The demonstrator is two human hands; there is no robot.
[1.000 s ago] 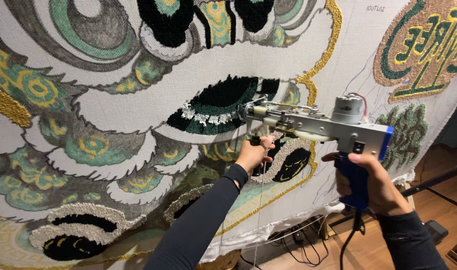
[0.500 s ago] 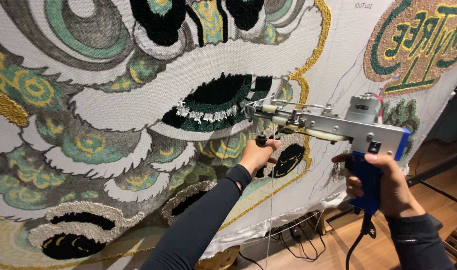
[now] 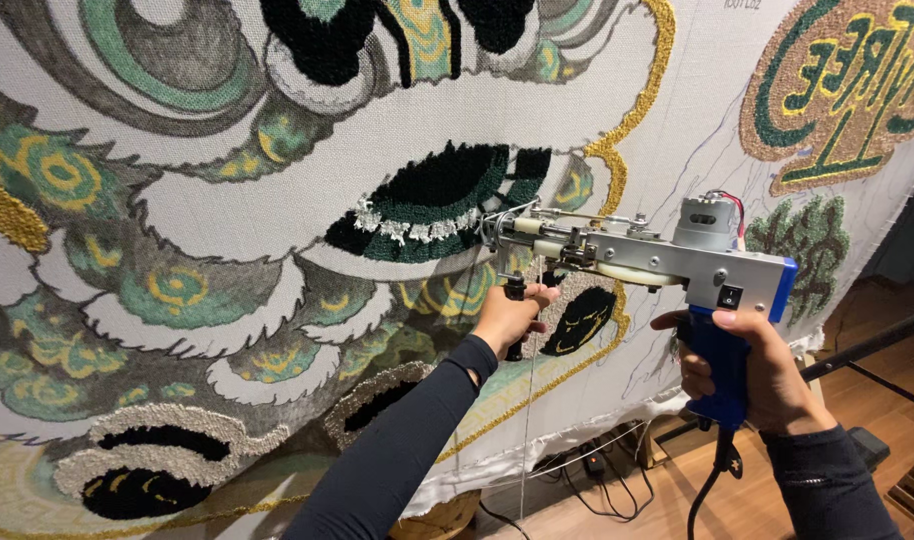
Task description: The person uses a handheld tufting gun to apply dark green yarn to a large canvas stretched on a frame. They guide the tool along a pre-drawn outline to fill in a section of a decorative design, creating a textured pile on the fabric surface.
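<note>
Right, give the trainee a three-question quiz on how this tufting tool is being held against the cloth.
1. True or false: the right hand grips the blue pistol handle of the silver tufting gun.
2. What does the left hand hold? A) the gun's black front handle B) a yarn cone
3. Fill in: the gun's needle end meets the stretched white backing cloth beside a black and ____ tufted patch.

Key: 1 true; 2 A; 3 green.

- Looks like a rug tufting studio or craft workshop, not a living space.
- Huge stretched backing cloth (image 3: pixel 277 215) fills the view, half covered in tufted yarn patterns.
- Electric tufting gun (image 3: pixel 667 265) with a blue handle is out.
- Wood floor (image 3: pixel 877 370) below, power cables (image 3: pixel 587 470) trailing under the cloth.
</note>
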